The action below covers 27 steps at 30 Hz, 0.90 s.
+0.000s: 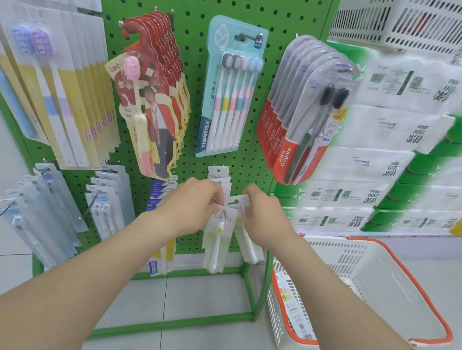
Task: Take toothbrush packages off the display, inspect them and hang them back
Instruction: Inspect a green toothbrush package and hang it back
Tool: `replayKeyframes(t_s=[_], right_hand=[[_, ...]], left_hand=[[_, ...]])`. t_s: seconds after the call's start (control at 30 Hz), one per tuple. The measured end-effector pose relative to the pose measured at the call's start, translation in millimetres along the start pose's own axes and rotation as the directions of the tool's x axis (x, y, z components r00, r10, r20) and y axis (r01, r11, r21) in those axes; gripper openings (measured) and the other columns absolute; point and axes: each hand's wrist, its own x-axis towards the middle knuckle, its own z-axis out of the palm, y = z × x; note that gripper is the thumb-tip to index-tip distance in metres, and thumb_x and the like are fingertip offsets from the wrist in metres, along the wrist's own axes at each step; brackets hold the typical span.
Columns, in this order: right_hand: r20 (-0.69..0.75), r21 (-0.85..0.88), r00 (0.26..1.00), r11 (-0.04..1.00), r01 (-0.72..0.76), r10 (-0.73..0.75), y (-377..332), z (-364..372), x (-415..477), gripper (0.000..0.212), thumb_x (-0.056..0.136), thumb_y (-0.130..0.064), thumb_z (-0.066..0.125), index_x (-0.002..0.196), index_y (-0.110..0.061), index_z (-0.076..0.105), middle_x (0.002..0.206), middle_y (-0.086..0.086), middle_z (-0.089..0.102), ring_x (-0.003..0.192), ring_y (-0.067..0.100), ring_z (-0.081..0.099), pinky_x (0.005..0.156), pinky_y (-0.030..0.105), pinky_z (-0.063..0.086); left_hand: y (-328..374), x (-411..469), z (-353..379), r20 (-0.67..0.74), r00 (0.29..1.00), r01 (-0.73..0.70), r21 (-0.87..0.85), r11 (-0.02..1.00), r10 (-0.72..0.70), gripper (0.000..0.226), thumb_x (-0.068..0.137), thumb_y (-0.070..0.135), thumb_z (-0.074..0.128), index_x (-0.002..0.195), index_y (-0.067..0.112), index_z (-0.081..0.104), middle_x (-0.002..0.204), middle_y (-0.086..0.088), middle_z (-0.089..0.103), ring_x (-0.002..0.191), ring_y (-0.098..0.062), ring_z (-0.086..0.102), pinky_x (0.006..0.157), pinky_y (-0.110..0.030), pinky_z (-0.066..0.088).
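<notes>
Green pegboard (199,71) is before me, and at its low hook (225,212) my left hand (195,202) pinches the hanging toothbrush package (218,239) while my right hand (262,215) pinches a second package (244,225) just beside, whose hole, I think, must next meet the hook tip.

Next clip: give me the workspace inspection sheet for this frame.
Surface: green pegboard, upright, hooks loaded with toothbrush packs.
Job's things: front package hangs on a low hook; second package held beside it, apparently off the hook.
Clutter: white basket with orange handle on the floor, printed sheets inside.
Grippers: left hand pinches the front package's top; right hand grips the second package.
Cables: nothing seen.
Surroundings: stacked tissue packs at right; tiled floor.
</notes>
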Motion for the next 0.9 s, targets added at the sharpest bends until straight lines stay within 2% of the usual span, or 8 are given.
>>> replayKeyframes(t_s=[0.17, 0.27, 0.4, 0.5, 0.6, 0.73, 0.8, 0.9], right_hand=[[0.091, 0.001, 0.991, 0.995, 0.098, -0.098, -2.0, 8.8, 10.8, 0.033, 0.093, 0.007, 0.041, 0.113, -0.014, 0.058, 0.079, 0.006, 0.057, 0.084, 0.037, 0.053, 0.067, 0.046, 0.047], [0.14, -0.011, 0.987, 0.997, 0.082, -0.079, -3.2, 9.4, 15.1, 0.045, 0.092, 0.01, 0.039, 0.123, -0.011, 0.065, 0.076, 0.006, 0.055, 0.084, 0.037, 0.055, 0.064, 0.042, 0.044], [0.211, 0.04, 0.977, 0.999, 0.033, -0.041, -1.9, 10.5, 22.9, 0.047, 0.093, 0.003, 0.044, 0.129, -0.015, 0.068, 0.098, 0.011, 0.066, 0.104, 0.035, 0.056, 0.076, 0.036, 0.045], [0.099, 0.135, 0.994, 0.989, -0.066, 0.053, -1.2, 14.9, 31.4, 0.05, 0.095, 0.002, 0.045, 0.139, -0.016, 0.062, 0.119, 0.013, 0.067, 0.121, 0.032, 0.055, 0.092, 0.037, 0.05], [-0.033, 0.276, 0.995, 0.957, -0.085, 0.098, -6.0, 20.7, 38.4, 0.046, 0.102, -0.003, 0.04, 0.141, -0.018, 0.058, 0.092, 0.003, 0.061, 0.098, 0.027, 0.056, 0.078, 0.031, 0.043], [-0.072, 0.413, 0.983, 0.902, -0.123, 0.167, -12.2, 21.6, 47.4, 0.026, 0.104, -0.015, 0.056, 0.125, -0.023, 0.068, 0.091, -0.003, 0.066, 0.073, 0.01, 0.06, 0.063, 0.025, 0.042], [-0.046, 0.474, 0.974, 0.864, -0.173, 0.22, -13.6, 21.5, 51.4, 0.015, 0.099, -0.021, 0.066, 0.114, -0.023, 0.071, 0.095, -0.007, 0.068, 0.079, 0.003, 0.062, 0.064, 0.02, 0.043], [-0.016, 0.561, 0.965, 0.801, -0.207, 0.26, -13.2, 22.6, 56.7, 0.006, 0.095, -0.018, 0.071, 0.099, -0.022, 0.072, 0.1, -0.003, 0.073, 0.094, 0.013, 0.07, 0.074, 0.026, 0.051]], left_hand=[[-2.3, 0.6, 3.9, -0.036, 0.999, 0.002, -0.113, 0.994, -0.006, 0.021, 0.1, 0.028, 0.072, 0.101, 0.035, 0.052, 0.091, 0.009, 0.067, 0.092, -0.019, 0.064, 0.079, -0.044, 0.056], [-1.9, 0.4, 0.9, -0.059, 0.998, -0.026, -0.1, 0.995, 0.02, 0.029, 0.098, 0.031, 0.075, 0.113, 0.029, 0.051, 0.101, 0.007, 0.051, 0.088, -0.019, 0.054, 0.074, -0.039, 0.043], [-2.6, 2.7, -0.9, -0.01, 0.999, -0.04, -0.041, 0.998, 0.039, 0.019, 0.101, 0.034, 0.071, 0.119, 0.031, 0.066, 0.115, 0.001, 0.05, 0.092, -0.022, 0.062, 0.089, -0.044, 0.053], [-4.7, 2.6, 1.1, 0.022, 0.999, -0.031, -0.077, 0.997, 0.033, 0.014, 0.101, 0.035, 0.07, 0.115, 0.034, 0.066, 0.115, 0.006, 0.063, 0.095, -0.02, 0.064, 0.089, -0.047, 0.057], [-6.3, 2.0, 2.9, 0.023, 0.999, -0.028, -0.121, 0.992, 0.031, 0.014, 0.102, 0.033, 0.069, 0.115, 0.034, 0.065, 0.11, 0.008, 0.069, 0.093, -0.016, 0.065, 0.088, -0.044, 0.058], [-6.1, 0.0, 4.3, 0.017, 1.0, -0.009, -0.202, 0.979, 0.013, 0.025, 0.102, 0.026, 0.07, 0.126, 0.033, 0.069, 0.109, 0.004, 0.071, 0.091, -0.013, 0.068, 0.09, -0.037, 0.056], [-7.2, 0.8, 5.6, 0.015, 1.0, -0.011, -0.213, 0.977, 0.015, 0.026, 0.102, 0.025, 0.07, 0.126, 0.034, 0.071, 0.108, 0.004, 0.072, 0.09, -0.012, 0.068, 0.089, -0.037, 0.056], [-8.7, 2.9, 6.8, 0.005, 1.0, -0.022, -0.212, 0.977, 0.023, 0.025, 0.103, 0.026, 0.069, 0.126, 0.034, 0.072, 0.108, 0.003, 0.072, 0.086, -0.009, 0.066, 0.085, -0.034, 0.052]])
